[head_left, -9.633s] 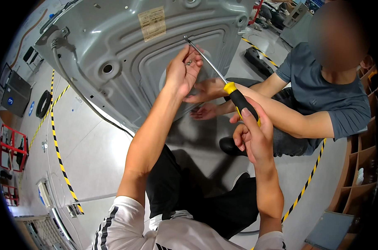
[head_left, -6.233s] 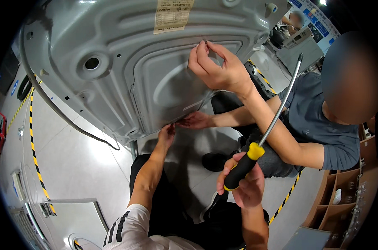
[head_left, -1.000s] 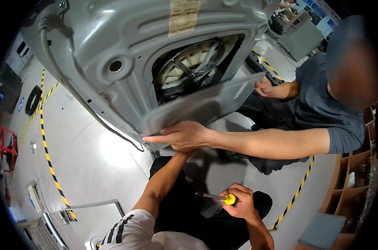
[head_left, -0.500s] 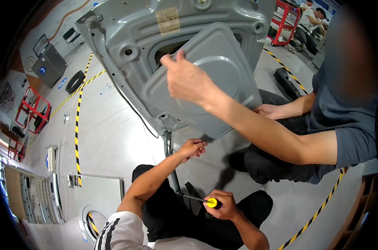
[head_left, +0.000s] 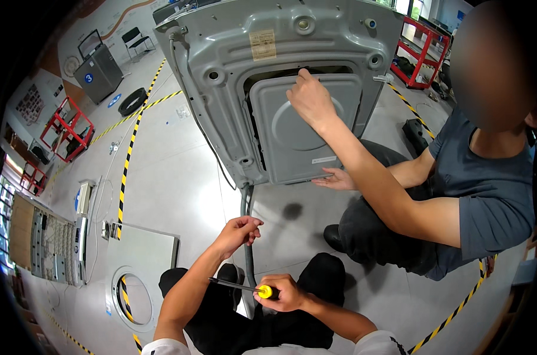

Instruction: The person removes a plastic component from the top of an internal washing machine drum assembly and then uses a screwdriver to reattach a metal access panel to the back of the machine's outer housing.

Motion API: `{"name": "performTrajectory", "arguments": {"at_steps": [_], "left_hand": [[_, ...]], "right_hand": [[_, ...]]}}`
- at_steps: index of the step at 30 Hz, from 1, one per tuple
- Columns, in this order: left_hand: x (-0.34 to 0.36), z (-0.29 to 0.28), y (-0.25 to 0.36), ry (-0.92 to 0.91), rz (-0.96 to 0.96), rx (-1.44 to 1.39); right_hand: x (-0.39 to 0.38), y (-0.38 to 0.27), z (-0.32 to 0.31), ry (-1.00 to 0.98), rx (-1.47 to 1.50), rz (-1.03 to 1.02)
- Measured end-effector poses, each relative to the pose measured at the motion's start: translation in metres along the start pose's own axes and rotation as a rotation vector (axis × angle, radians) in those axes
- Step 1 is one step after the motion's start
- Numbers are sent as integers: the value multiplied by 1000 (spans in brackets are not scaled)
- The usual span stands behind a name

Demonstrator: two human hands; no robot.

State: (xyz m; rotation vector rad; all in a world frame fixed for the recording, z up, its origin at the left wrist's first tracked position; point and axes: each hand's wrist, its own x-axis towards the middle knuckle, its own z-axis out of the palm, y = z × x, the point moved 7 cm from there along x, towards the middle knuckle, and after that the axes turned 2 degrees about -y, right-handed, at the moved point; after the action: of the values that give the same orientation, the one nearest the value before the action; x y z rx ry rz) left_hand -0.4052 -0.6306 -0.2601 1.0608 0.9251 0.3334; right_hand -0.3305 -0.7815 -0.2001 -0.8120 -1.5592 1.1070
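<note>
My right hand (head_left: 285,293) is wrapped round the black and yellow handle of a screwdriver (head_left: 236,285), its dark shaft pointing left over my legs. In front of it, my left hand (head_left: 240,232) is raised with curled fingers; anything in them is too small to make out. Beyond my hands stands the grey back of a washing machine (head_left: 221,112). A co-worker holds a rounded grey cover panel (head_left: 265,127) against its opening, one hand (head_left: 311,97) at the upper edge and the other hand (head_left: 338,179) under the lower edge. Dark gaps show along its top and left side.
The co-worker (head_left: 493,195) crouches at the right. A grey hose (head_left: 245,207) runs from the machine toward my legs, beside a hanging cable. At my left lies a pale front panel (head_left: 144,248) with a round hole. Striped tape (head_left: 124,189) marks the floor; red carts stand farther off.
The co-worker has turned the cover panel from tilted to nearly upright, seating it closer to the opening. My view has shifted; the screwdriver remains in my right hand.
</note>
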Motion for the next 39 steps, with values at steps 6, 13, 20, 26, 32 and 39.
{"name": "performTrajectory", "arguments": {"at_steps": [6,13,20,26,32,39], "left_hand": [[-16,-1,19,11,70,-19],[-18,-16,21,16,20,-242],[-39,-35,28,73,82,-303],[-60,-53,27,171,103,-433],[-70,-54,20,186,165,-455],[-71,-53,14,207,149,-413]], "right_hand": [[3,22,12,-35,-24,81],[18,23,31,-28,51,167],[28,43,48,-42,116,198],[45,31,62,-116,180,183],[38,43,65,-78,175,182],[31,41,65,-60,166,134]]}}
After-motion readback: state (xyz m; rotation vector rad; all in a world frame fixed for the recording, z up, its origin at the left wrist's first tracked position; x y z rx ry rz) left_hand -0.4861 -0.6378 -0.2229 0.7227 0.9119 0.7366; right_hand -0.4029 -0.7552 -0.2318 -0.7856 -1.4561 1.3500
